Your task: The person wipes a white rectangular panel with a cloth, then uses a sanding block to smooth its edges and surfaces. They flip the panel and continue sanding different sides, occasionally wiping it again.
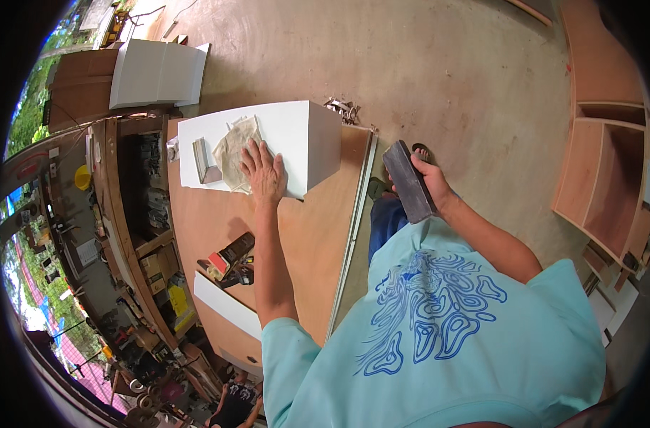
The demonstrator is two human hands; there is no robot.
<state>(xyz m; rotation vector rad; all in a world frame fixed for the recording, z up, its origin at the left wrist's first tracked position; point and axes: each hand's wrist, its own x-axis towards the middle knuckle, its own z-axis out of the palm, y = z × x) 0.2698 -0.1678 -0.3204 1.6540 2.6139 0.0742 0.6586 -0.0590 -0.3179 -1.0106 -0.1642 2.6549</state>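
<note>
My left hand (263, 171) lies flat with its fingers stretched out, pressing on a crumpled beige cloth (232, 153). Under the cloth is the top of a white box-shaped cabinet piece (286, 121), which stands on a wooden worktable (289, 235). A narrow rectangular piece with a pale frame (200, 155) rests beside the cloth. Away from the table, my right hand (432, 182) grips a long dark block (408, 182), which looks like a sanding block; its fingers are partly hidden behind it. The block is tilted and touches nothing else that I can see.
On the table lie a red and dark box (231, 255) with tools by it and a white strip (227, 304). Crowded shelves (150, 235) line the left side. Wooden cabinets (603, 178) stand at the right, another white piece (154, 73) at the far left. A person (237, 405) is at the lower edge.
</note>
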